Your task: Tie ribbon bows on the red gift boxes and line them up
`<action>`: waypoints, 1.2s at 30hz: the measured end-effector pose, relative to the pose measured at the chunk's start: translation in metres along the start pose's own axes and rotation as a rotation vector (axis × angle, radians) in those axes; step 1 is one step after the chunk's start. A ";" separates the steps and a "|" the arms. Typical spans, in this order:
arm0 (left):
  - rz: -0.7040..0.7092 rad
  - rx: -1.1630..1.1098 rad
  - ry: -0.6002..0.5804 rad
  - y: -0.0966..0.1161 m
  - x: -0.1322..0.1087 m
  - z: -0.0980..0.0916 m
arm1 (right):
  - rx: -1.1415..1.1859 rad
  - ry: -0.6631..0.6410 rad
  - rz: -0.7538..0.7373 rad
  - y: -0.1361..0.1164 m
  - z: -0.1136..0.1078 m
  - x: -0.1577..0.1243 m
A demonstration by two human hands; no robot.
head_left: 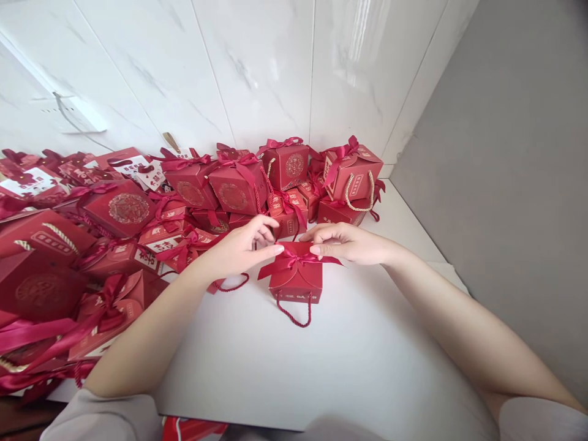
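A small red gift box stands on the white table, with a dark red rope handle hanging toward me. Across its top lies a crimson satin ribbon bow, its tails spread to both sides. My left hand is at the box's left, thumb tip against the bow and the other fingers curled loosely apart from the thumb. From the right, my right hand has thumb and fingers closed on the bow at the box's top. The far side of the box is partly hidden by my fingers.
Many similar ribboned red boxes are heaped at the left, and more stacked boxes stand along the tiled wall. The white table ends near a grey surface at right. A white socket panel is upper left.
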State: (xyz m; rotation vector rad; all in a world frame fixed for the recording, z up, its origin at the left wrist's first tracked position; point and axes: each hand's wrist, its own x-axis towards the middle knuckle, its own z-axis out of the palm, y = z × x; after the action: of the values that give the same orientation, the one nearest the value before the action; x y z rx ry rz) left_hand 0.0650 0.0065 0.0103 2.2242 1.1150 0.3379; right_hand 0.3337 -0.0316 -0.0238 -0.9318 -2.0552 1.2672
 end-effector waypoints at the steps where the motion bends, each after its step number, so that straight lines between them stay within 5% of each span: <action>1: -0.037 0.005 0.026 0.000 0.000 0.000 | 0.000 0.003 -0.001 0.000 -0.001 0.000; 7: -0.087 0.134 -0.228 -0.005 0.000 0.000 | -0.005 -0.024 0.024 0.003 -0.004 -0.002; 13: -0.068 -0.076 -0.439 -0.004 0.001 -0.006 | -0.006 -0.023 0.051 0.008 -0.005 -0.001; 31: -0.028 -0.051 -0.485 -0.008 0.007 -0.004 | -0.014 -0.045 0.036 0.008 -0.006 0.000; 34: -0.065 0.010 -0.441 -0.003 0.002 -0.005 | 0.038 -0.004 -0.018 0.003 -0.004 0.000; 36: -0.067 0.011 -0.301 0.003 -0.001 -0.003 | 0.064 0.020 -0.025 -0.001 -0.004 0.000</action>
State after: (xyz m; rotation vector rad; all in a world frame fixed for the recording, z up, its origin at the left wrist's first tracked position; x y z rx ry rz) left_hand 0.0645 0.0054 0.0145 2.1526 1.0251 -0.0322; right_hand 0.3362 -0.0300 -0.0216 -0.8833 -1.9930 1.2976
